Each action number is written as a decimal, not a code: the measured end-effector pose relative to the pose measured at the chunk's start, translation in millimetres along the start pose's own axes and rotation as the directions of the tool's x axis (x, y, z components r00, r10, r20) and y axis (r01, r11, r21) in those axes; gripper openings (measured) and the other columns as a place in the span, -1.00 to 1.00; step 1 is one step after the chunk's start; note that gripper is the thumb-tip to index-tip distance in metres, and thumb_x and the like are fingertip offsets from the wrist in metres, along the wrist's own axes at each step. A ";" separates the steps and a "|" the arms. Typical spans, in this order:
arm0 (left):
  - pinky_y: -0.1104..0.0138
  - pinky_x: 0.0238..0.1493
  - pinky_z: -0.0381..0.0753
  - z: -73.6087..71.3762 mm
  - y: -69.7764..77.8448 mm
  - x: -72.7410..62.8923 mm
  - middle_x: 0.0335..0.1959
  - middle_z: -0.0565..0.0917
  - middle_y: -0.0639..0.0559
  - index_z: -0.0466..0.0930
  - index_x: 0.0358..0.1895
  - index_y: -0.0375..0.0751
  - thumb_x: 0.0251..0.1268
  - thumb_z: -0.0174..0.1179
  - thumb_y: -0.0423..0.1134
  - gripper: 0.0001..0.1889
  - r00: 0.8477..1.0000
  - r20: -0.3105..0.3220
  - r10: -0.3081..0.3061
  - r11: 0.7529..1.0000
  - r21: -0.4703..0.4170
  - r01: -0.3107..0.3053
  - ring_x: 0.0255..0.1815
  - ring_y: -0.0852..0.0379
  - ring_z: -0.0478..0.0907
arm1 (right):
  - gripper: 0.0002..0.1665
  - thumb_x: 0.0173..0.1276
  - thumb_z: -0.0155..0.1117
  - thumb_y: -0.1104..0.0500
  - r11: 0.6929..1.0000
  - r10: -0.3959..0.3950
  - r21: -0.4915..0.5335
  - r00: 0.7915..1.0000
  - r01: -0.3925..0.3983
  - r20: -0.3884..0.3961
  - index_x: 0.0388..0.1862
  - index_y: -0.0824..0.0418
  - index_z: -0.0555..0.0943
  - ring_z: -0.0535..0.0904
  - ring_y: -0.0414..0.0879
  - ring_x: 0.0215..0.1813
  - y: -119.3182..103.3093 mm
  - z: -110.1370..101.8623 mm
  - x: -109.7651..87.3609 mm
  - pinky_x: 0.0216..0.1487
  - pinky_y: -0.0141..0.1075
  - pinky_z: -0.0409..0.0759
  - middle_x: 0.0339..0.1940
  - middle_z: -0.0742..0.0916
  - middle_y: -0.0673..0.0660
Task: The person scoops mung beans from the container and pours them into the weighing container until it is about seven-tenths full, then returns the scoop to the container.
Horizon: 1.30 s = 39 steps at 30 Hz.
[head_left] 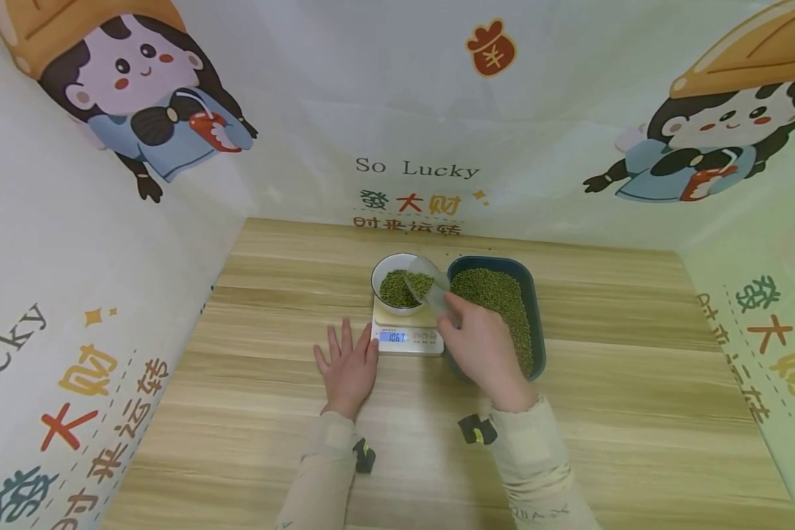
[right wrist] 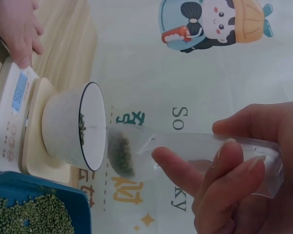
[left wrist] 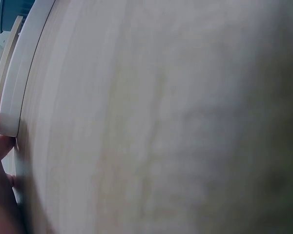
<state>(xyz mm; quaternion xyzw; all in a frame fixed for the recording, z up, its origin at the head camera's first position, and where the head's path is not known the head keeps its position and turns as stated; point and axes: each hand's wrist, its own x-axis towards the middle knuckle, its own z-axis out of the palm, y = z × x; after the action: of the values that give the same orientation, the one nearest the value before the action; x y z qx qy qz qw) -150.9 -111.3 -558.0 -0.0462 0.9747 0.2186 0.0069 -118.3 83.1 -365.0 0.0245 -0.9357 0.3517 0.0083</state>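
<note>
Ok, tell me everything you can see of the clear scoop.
The scoop looks like clear, see-through plastic, with a rounded head and a long handle. Its head holds some small green beans and, in the head view, overlaps the right side of the white bowl; whether it touches the rim I can't tell. The right hand grips the handle.

Your right hand (head_left: 483,340) grips a clear scoop (head_left: 439,296) of green beans (head_left: 420,283) over the white bowl (head_left: 400,311) on the scale (head_left: 430,347). Your left hand (head_left: 350,373) rests, spread, on the table (head_left: 238,383) by the scale's left edge.
</note>
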 end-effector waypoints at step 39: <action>-0.12 0.21 -0.55 -1.9 1.2 -0.3 0.43 -0.18 0.02 0.15 0.32 0.24 0.37 -0.43 0.15 -0.51 1.000 -0.008 0.006 1.000 -0.022 -0.007 0.39 -0.10 -0.44 | -0.50 0.24 -0.03 0.16 0.988 -0.114 -0.104 0.993 0.114 0.012 0.16 0.28 0.43 0.14 -0.24 -0.88 -9.8 -10.5 7.4 -0.92 -0.45 0.14 -0.51 0.64 0.13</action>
<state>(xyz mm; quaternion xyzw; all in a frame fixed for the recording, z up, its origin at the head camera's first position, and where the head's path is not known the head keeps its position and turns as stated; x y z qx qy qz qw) -150.7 -111.1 -555.7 -0.0440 0.9724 0.2291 0.0016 -125.2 82.3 -350.5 0.0786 -0.9500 0.3011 0.0268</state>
